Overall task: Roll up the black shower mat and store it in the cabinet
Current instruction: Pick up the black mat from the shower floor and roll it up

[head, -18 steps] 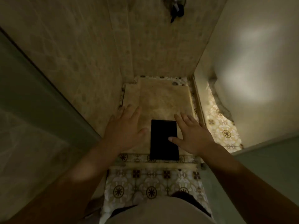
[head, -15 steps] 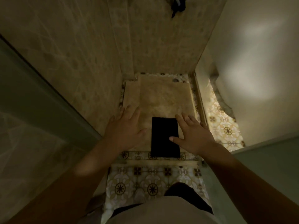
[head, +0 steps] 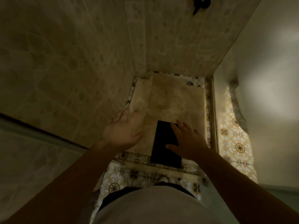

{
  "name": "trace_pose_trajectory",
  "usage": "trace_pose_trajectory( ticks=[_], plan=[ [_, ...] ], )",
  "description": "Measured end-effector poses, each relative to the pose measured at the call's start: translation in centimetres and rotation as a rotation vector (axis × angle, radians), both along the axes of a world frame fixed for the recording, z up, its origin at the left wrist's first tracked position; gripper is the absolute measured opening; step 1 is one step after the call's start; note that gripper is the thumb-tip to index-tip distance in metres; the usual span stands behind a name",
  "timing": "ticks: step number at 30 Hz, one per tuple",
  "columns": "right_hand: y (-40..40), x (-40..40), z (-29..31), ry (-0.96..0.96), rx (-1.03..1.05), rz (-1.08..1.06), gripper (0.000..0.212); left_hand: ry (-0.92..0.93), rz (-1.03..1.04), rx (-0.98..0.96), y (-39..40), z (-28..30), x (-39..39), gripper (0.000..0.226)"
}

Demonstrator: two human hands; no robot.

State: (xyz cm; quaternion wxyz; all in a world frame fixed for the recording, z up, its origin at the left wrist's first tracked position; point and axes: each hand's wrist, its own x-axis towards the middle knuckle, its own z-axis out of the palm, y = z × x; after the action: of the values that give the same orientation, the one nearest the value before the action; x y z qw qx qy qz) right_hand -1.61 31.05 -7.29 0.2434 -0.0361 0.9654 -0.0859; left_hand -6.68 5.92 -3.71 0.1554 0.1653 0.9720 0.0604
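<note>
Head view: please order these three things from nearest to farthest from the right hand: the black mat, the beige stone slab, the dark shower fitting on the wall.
Measured from the right hand:
1. Black mat: directly beside and under the fingers, on its left.
2. Beige stone slab: just beyond the fingertips, on the shower floor.
3. Dark shower fitting: far up on the back wall, at the top edge of the picture.

Person with bare forearms and bare hands, wearing a light grey top (head: 150,206) over dark bottoms (head: 116,197).
</note>
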Motion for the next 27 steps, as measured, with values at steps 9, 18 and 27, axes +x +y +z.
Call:
trace_pose_trajectory(
  ticks=[9,18,27],
  plan=[
    [4.4,-6.5,0.9,0.007,-0.033,0.054,0.091,0.013,0.033,-0.018,4.8,1.1,-5.4,0.088],
    [6.2,-13.7,-0.2,0.002,-0.009,-0.005,0.091,0.079,0.010,0.084,8.1,-0.2,-15.4,0.088],
    [5.8,-28.7,-2.1,-0.014,-0.015,-0.068,0.092,0.089,-0.035,0.053,8.5,-2.8,-33.2,0.089]
  ],
)
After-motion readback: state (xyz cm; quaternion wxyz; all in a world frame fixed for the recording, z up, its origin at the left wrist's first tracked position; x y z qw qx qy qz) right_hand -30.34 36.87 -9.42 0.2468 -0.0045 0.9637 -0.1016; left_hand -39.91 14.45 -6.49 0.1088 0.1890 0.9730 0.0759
